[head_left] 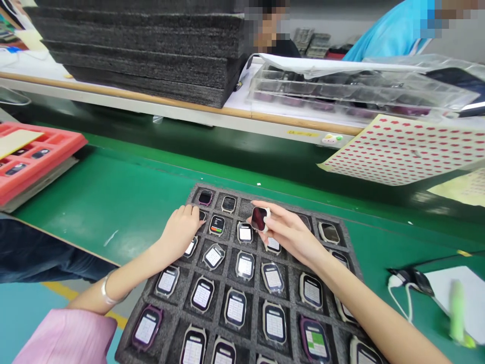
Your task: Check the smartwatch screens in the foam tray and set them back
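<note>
A grey foam tray (178, 298) with several pockets lies on the green table, each pocket holding a small watch body with a lit or dark screen. My right hand (290, 232) is closed on one watch body (259, 218) with a dark reddish screen, lifted just above the tray's far rows. My left hand (181, 230) rests on the tray's far left part, its fingers curled over a watch body (202, 215) in a pocket. A lit one with a coloured screen (216, 225) sits just right of that hand.
A red tray (56, 146) with small parts stands at the left. Stacked black foam sheets (151, 50) and clear plastic trays (341, 91) fill the back shelf. A red-dotted sticker sheet (401, 151) hangs at right. A cable and white paper (450, 288) lie near right. Two people stand behind the shelf.
</note>
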{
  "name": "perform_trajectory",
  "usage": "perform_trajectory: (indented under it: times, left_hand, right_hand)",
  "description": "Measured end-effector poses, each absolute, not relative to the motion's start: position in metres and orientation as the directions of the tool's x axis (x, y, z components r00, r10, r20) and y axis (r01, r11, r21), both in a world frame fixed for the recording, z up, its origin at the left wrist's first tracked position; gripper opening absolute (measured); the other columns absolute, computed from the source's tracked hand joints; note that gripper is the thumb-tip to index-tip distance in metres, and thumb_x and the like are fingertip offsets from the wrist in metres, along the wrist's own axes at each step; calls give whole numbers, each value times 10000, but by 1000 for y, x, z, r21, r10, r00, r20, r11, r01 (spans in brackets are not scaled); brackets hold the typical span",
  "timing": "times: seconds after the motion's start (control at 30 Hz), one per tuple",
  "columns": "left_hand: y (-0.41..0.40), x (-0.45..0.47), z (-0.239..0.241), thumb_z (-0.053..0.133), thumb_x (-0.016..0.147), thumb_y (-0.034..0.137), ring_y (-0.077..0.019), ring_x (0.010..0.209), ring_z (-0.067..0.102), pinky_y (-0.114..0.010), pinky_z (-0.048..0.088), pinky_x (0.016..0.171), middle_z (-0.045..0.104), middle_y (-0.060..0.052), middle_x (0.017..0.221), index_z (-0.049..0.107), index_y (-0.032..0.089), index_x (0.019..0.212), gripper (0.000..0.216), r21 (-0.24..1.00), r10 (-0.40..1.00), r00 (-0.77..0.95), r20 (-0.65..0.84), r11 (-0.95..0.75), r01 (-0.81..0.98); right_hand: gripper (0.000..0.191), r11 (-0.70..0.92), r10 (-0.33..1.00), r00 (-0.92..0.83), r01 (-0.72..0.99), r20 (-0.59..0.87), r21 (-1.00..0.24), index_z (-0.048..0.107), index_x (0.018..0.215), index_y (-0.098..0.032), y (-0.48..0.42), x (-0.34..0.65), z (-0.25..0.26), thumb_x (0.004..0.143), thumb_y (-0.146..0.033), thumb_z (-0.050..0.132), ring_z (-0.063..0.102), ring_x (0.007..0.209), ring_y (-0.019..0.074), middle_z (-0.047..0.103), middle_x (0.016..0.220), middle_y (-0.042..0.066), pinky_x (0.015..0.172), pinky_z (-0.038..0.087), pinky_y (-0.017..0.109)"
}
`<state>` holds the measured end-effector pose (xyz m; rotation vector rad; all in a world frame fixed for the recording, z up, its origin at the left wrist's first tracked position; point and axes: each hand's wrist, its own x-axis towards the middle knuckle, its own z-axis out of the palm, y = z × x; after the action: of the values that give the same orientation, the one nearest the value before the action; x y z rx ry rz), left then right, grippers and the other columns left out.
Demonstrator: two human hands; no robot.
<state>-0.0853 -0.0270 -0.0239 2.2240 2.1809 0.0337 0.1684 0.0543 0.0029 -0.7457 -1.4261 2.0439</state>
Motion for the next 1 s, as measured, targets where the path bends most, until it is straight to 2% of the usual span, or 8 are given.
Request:
perform_trajectory:
  times: [0.2, 0.33, 0.43, 0.53, 0.63, 0.77, 0.87, 1.0]
  left_hand:
    - [-22, -103, -31, 496, 914, 314, -248, 831, 613, -345, 461, 721, 633, -77, 877, 544, 163, 928, 159, 571, 1000, 6, -17, 5, 821]
    - [-18, -94, -18, 615, 837, 321, -202, 877, 636, -326, 492, 788, 636, -51, 929, 519, 167, 927, 203, 971, 999, 8, -32, 29, 239]
    - [-12, -74, -2, 694, 782, 308, -183, 767, 661, -329, 519, 750, 651, -55, 925, 509, 161, 1066, 370, 982, 992, 89, -92, 105, -160]
    - [-6, -52, 10, 702, 775, 332, -153, 663, 628, -285, 511, 648, 632, -41, 813, 501, 143, 1168, 480, 941, 984, 145, -107, 147, -305]
    - [0, -37, 10, 637, 810, 347, -139, 640, 585, -238, 466, 564, 584, -17, 710, 521, 121, 1164, 436, 933, 976, 165, -143, 189, -307]
    - [3, -33, -2, 606, 810, 297, -124, 561, 521, -237, 438, 536, 535, 23, 638, 474, 122, 1217, 462, 982, 981, 140, -137, 153, -108]
    - [1, -37, -10, 586, 820, 273, -126, 583, 533, -249, 439, 555, 576, -6, 787, 482, 164, 1205, 413, 993, 995, 90, -48, 38, 116]
    - [-5, -39, -10, 553, 818, 215, -197, 924, 568, -276, 453, 775, 578, -64, 1107, 503, 180, 1158, 345, 933, 991, 90, 103, -127, 337]
  right_hand:
    - [456, -294, 665, -737, -111, -120, -949, 594, 1207, -189, 52, 173, 5, 816, -406, 680, 550, 601, 135, 651, 857, 69, 528, 469, 265]
    - [459, -331, 643, -759, -156, -101, -930, 589, 1215, -181, 53, 175, 4, 822, -404, 671, 626, 771, 202, 669, 890, 88, 635, 517, 316]
    - [443, -362, 614, -783, -169, -98, -917, 565, 1244, -191, 53, 175, 3, 849, -371, 651, 655, 845, 226, 682, 933, 94, 705, 528, 352]
    - [467, -363, 630, -767, -151, -123, -920, 548, 1266, -195, 52, 176, 3, 844, -361, 661, 673, 827, 233, 687, 973, 101, 721, 536, 379]
    - [475, -355, 650, -748, -149, -129, -923, 548, 1270, -195, 52, 178, 1, 839, -354, 670, 680, 829, 234, 690, 999, 107, 726, 538, 381]
    - [454, -342, 657, -744, -150, -122, -927, 560, 1260, -201, 53, 179, -1, 840, -330, 674, 685, 838, 235, 699, 987, 96, 712, 537, 360]
    - [447, -331, 667, -734, -140, -126, -933, 564, 1256, -195, 53, 177, -2, 839, -313, 674, 686, 825, 238, 699, 991, 102, 673, 538, 343]
    - [464, -330, 677, -722, -123, -144, -936, 566, 1254, -189, 52, 176, -2, 828, -336, 678, 683, 792, 234, 683, 1064, 122, 635, 537, 336]
